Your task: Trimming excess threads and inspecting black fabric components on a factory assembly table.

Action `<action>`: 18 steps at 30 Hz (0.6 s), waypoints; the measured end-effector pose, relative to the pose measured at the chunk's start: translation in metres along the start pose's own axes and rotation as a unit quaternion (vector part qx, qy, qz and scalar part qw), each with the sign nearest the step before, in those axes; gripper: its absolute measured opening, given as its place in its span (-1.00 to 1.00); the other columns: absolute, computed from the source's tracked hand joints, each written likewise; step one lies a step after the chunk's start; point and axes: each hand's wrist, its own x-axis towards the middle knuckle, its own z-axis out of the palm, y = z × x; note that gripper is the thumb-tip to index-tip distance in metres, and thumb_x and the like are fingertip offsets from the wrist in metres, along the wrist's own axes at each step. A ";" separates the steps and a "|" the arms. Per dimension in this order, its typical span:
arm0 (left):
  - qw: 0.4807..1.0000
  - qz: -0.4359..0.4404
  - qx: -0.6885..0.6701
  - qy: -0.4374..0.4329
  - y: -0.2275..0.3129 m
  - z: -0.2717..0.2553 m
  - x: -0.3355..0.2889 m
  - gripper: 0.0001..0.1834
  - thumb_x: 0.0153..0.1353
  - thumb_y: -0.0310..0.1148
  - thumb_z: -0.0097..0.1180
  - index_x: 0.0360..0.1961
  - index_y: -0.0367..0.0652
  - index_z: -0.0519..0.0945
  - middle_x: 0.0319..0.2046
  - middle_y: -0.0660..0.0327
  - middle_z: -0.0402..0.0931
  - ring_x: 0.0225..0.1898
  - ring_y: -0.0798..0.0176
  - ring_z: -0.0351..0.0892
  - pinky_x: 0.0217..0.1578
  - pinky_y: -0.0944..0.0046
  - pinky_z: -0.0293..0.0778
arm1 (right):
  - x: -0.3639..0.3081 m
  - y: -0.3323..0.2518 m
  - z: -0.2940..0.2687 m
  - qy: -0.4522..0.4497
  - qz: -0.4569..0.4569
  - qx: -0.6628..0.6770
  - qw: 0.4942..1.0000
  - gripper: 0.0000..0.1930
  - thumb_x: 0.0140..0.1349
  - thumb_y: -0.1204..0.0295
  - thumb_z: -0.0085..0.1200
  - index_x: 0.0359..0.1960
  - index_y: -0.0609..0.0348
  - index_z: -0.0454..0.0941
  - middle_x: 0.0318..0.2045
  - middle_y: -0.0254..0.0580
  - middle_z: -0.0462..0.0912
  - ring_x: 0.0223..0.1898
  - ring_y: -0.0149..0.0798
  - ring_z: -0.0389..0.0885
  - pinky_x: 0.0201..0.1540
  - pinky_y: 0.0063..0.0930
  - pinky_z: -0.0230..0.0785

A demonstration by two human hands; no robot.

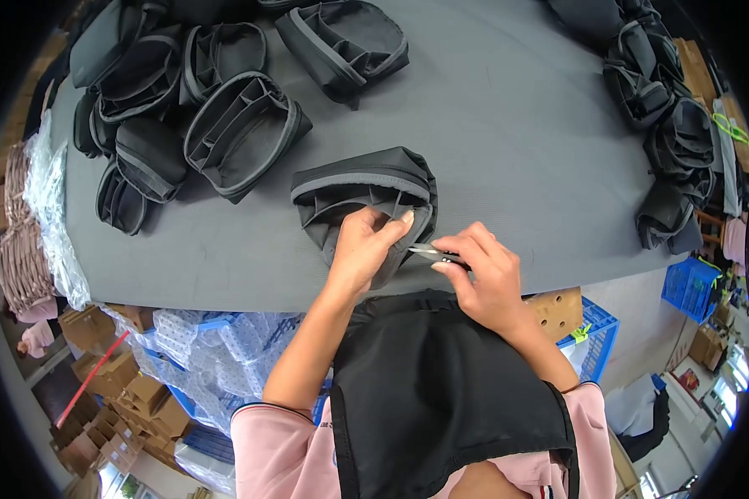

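Observation:
A black zippered pouch stands open near the table's front edge, with dividers visible inside. My left hand reaches into its mouth and pinches the near rim, thumb on the zipper edge. My right hand grips small metal thread snips, whose blades point left and meet the pouch's right rim. Whether the blades are around a thread is too small to tell. My left fingertips are partly hidden inside the pouch.
Several similar black pouches lie at the far left of the grey table, and more pouches are heaped along its right edge. Below the front edge is a blue crate with clear bubble wrap. Cardboard boxes stand at lower left.

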 end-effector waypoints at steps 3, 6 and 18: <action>1.000 -0.005 0.017 0.005 0.000 0.002 0.002 -0.72 0.08 -0.34 0.19 -0.34 -0.42 0.58 -0.47 0.24 0.54 -0.43 0.45 0.39 -0.38 0.41 0.32 | -0.003 0.000 0.002 -0.013 -0.032 -0.029 0.999 -0.77 -0.09 0.49 0.22 -0.34 0.14 0.53 -0.48 -0.29 0.43 -0.54 -0.23 0.48 -0.49 -0.40 0.30; 0.999 -0.003 0.034 0.008 -0.007 0.001 0.005 -0.70 0.06 -0.30 0.21 -0.40 -0.42 0.58 -0.53 0.25 0.51 -0.48 0.45 0.35 -0.44 0.39 0.29 | -0.001 -0.003 0.003 -0.021 -0.046 -0.060 0.997 -0.75 -0.11 0.52 0.23 -0.32 0.16 0.55 -0.50 -0.24 0.47 -0.56 -0.20 0.44 -0.50 -0.42 0.31; 0.996 0.023 0.078 0.027 -0.017 0.001 0.012 -0.59 0.02 -0.20 0.25 -0.51 -0.45 0.54 -0.63 0.22 0.45 -0.55 0.42 0.32 -0.52 0.35 0.27 | -0.010 0.000 0.003 0.013 -0.113 -0.113 0.987 -0.71 -0.15 0.52 0.24 -0.31 0.15 0.54 -0.49 -0.30 0.48 -0.53 -0.22 0.45 -0.49 -0.43 0.27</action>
